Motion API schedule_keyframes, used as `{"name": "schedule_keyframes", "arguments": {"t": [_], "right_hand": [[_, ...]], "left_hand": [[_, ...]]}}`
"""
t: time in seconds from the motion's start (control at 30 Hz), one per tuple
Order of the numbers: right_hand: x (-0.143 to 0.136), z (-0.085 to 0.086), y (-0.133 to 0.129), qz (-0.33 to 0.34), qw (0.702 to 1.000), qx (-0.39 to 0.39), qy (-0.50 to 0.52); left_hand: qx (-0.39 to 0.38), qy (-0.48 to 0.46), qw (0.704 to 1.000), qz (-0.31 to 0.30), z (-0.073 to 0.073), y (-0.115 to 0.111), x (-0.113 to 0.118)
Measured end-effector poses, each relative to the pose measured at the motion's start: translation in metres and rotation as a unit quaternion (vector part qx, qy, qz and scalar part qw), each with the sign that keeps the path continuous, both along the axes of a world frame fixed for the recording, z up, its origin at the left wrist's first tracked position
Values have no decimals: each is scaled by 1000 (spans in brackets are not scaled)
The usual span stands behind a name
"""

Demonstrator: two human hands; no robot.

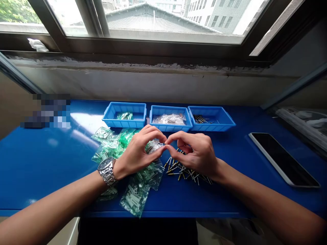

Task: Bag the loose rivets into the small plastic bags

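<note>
My left hand (141,146), with a metal-band watch (107,169) on its wrist, and my right hand (199,149) meet fingertip to fingertip above the blue table. Thumb and forefinger are pinched on both. Whatever they hold between them, if anything, is too small to make out. Beneath and left of my left hand lie green-tinted clear plastic bags (134,199) with small pale and metallic pieces inside. Under my right hand is a loose heap of thin metal pins (182,169), several with gold-coloured ends, partly hidden by the hand.
Three blue bins stand in a row behind: the left bin (122,123) holds green bags, the middle bin (170,128) clear bags, the right bin (214,127) dark thin pins. A phone-like device (283,158) lies on the right of the table (51,163). Beyond are a wall and window.
</note>
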State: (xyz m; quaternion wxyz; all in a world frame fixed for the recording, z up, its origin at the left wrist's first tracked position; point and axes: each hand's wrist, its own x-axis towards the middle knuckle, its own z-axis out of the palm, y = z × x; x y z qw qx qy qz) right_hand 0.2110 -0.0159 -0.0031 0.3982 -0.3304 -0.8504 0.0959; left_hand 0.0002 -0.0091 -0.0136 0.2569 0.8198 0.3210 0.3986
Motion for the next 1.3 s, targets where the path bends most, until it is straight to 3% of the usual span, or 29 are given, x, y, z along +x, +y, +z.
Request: {"name": "schedule_keyframes", "arguments": {"t": [0.23, 0.43, 0.8, 1.03, 1.3], "right_hand": [[3, 1, 6, -34, 999, -29, 1], [-1, -7, 8, 10, 994, -106, -4], [0, -1, 2, -35, 998, -37, 46], [-5, -1, -5, -15, 998, 27, 45], [-2, 1, 1, -30, 997, -15, 63]], "left_hand": [[8, -35, 998, 49, 4, 0, 0], [38, -35, 998, 40, 4, -3, 0], [26, -49, 997, 52, 4, -1, -1], [28, -20, 999, 4, 1, -2, 3], [33, -56, 997, 43, 3, -3, 0]]}}
